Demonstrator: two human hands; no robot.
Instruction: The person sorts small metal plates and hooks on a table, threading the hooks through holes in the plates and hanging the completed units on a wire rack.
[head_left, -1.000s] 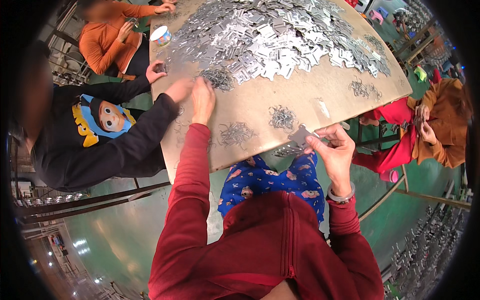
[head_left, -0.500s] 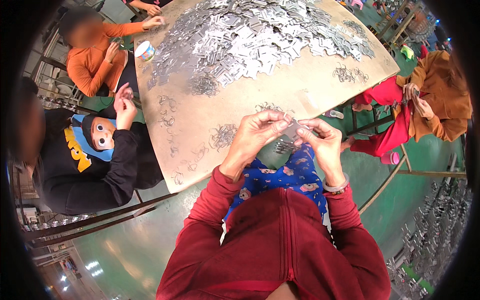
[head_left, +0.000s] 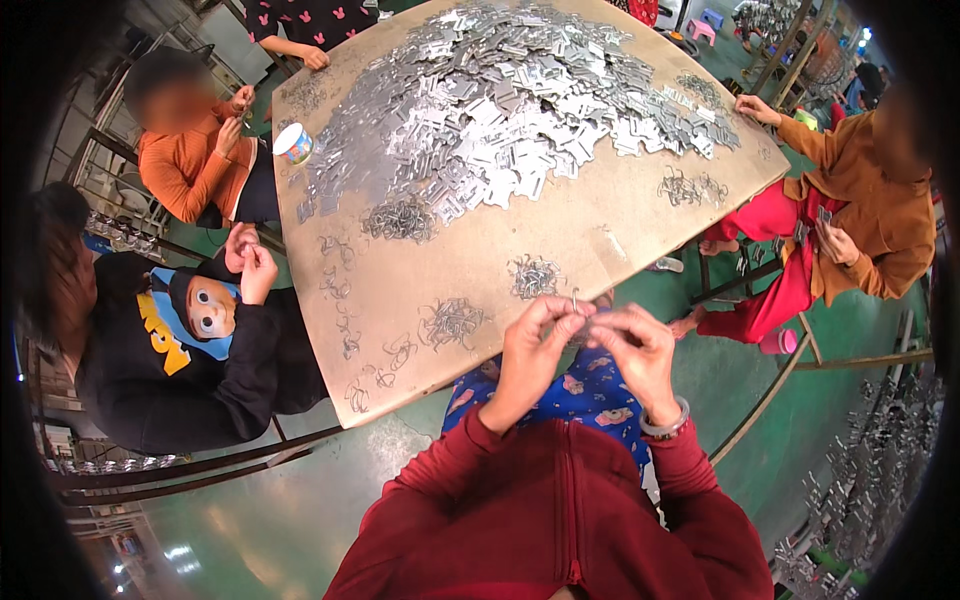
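two hands pinch a small metal piece at the near edge of a table

seen from above, a person in a red zipped top and blue patterned trousers sits at the near edge of a tan table (head_left: 600, 240). both forearms rise from the bottom of the view, elbows out, and bend inward so the hands meet just above the lap, at the table's edge.

the left hand (head_left: 530, 345) is curled, knuckles up, with its fingers closed narrowly around a small metal piece (head_left: 576, 302), whose thin wire end sticks up between the two hands. the right hand (head_left: 637, 350) faces it, almost touching, its fingers pinched on the same piece from the other side. a pale bracelet (head_left: 668, 425) circles the right wrist.

on the table just beyond the hands lie small tangles of wire clips (head_left: 452, 322); another tangle sits near it to the right. further away, a wide heap of flat silver metal plates (head_left: 520, 110) covers most of the far half of the table. a small paper cup (head_left: 294, 143) stands at the left edge.

other people sit around the table: one in an orange top at the far left, one in a black hoodie at the near left with hands raised together, and one in a brown jacket and red trousers at the right.
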